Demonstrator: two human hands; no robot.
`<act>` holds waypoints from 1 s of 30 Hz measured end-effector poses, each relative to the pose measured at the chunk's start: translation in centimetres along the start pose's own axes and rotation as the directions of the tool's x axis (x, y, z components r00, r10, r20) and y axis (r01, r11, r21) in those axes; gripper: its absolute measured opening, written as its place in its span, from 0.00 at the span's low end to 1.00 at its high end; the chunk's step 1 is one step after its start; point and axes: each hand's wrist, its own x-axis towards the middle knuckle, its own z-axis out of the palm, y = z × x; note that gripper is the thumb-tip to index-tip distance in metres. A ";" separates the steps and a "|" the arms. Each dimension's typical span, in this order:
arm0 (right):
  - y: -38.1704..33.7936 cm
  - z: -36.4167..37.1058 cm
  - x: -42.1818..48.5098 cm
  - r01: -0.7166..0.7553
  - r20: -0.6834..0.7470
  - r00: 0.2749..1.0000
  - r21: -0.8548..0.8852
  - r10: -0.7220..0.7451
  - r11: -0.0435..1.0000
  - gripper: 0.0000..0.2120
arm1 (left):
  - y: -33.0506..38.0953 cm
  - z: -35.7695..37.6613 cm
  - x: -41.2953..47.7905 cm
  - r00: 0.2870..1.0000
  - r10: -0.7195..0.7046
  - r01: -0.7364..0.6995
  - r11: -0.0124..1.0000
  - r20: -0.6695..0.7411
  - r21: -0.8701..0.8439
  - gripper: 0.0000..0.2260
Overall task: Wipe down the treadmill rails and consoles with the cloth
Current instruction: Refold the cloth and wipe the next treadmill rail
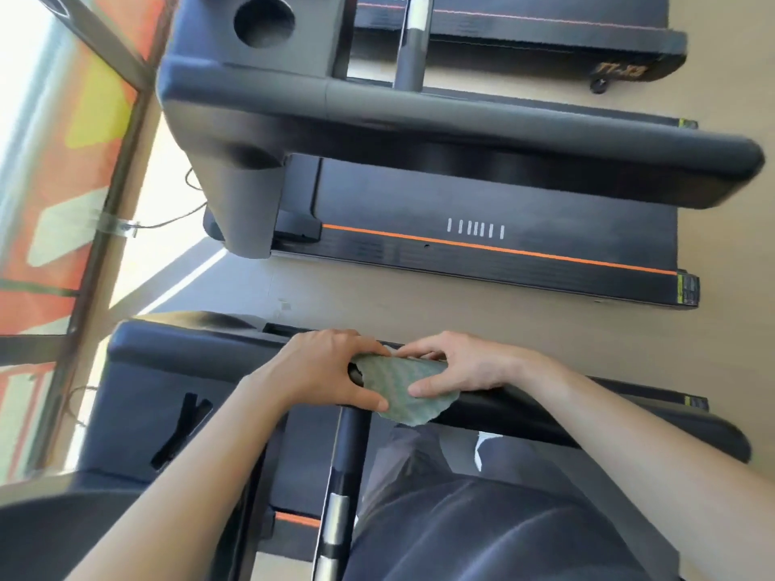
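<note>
I saw the cloth (pixel 404 381) draped over the near rail (pixel 495 413), my left hand (pixel 318 371) and right hand (pixel 461 366) on it too, a second treadmill (pixel 503 203) beyond it.

A pale, wood-toned floor (pixel 419 304) crosses the middle of the frame. Three black treadmills stand on it side by side. The near treadmill (pixel 167 371) fills the lower part, the middle treadmill (pixel 503 203), with an orange stripe along its deck, sits at the centre, and the far treadmill (pixel 545 31) is at the top edge. A thin dark cable (pixel 167 223) lies on the floor at centre left, beside the middle treadmill's base.
</note>
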 end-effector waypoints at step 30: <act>9.4 -4.3 -7.0 0.059 0.100 0.994 -0.077 -0.051 0.995 0.36 | 10.9 0.4 6.3 0.975 -0.059 0.088 0.988 0.212 -0.128 0.27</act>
